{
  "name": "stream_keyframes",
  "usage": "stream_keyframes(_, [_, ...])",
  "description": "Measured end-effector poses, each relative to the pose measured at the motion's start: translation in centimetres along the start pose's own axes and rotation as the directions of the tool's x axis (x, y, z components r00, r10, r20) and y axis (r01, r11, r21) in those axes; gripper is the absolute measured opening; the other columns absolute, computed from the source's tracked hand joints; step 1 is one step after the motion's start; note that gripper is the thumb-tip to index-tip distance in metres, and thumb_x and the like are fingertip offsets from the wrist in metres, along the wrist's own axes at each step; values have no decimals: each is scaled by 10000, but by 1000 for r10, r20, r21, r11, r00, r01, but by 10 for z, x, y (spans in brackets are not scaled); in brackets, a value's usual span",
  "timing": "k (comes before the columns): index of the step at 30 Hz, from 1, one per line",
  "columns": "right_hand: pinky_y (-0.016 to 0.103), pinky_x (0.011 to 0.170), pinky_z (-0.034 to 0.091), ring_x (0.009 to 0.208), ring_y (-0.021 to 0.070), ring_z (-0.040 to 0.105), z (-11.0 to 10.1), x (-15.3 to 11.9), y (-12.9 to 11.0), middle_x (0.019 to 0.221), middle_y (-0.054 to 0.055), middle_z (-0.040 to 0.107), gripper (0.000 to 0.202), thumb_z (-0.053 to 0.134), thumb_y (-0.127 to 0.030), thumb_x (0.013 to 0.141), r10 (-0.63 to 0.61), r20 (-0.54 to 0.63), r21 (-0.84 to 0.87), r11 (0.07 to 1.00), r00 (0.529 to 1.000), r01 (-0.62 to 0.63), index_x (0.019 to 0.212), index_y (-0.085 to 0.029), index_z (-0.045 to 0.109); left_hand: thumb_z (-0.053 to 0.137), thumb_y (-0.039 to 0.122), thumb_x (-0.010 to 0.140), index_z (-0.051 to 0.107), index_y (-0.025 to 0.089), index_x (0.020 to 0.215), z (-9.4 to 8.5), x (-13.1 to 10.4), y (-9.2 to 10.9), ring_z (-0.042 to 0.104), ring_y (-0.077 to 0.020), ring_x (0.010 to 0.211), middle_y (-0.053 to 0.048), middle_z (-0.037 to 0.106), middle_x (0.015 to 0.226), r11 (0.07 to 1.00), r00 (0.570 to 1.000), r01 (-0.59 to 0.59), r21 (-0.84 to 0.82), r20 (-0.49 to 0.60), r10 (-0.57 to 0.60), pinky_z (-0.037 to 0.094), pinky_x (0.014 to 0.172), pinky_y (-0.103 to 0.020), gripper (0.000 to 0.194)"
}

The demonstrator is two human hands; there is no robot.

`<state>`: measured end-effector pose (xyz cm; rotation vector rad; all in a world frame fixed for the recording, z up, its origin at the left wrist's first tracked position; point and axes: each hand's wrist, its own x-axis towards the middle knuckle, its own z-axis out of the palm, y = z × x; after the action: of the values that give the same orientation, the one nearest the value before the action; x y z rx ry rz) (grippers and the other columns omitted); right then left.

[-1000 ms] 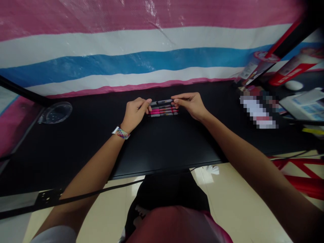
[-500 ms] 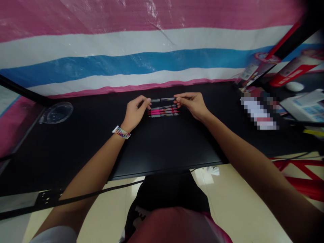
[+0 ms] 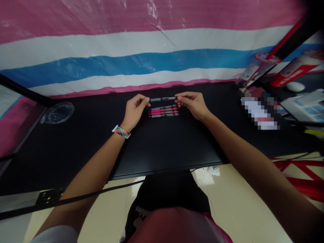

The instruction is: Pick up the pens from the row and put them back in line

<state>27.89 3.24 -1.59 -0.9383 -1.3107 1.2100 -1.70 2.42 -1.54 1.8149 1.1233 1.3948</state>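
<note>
Left hand (image 3: 134, 109) has one end of a pen (image 3: 162, 99) pinched, right hand (image 3: 194, 104) pinches the other, just beyond the pen row (image 3: 164, 112) on the desk (image 3: 162, 141). I'd keep both grips light, pen parallel to the row.

Arms (image 3: 97, 165) outstretched, the left hand (image 3: 135, 109) and right hand (image 3: 194, 105) pinch, thumbs pointing inward.

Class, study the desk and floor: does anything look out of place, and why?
Yes: a crumpled white scrap, perhaps tissue, lies on the floor by the desk's near edge, like dropped litter. The loose pens lie neatly side by side.
</note>
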Motion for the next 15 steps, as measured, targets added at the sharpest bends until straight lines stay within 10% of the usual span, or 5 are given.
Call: stream_keyframes(15, [421, 832, 685, 924, 255, 796, -1, 5, 3, 937, 68, 828, 253, 930, -396, 799, -104, -81, -83, 992, 991, 97, 995, -247, 869, 856, 388, 956, 819, 235, 1042, -3, 2, -7, 803, -197, 977, -62, 842, 1035, 997, 990, 65, -34, -127, -68, 661, 976, -360, 180])
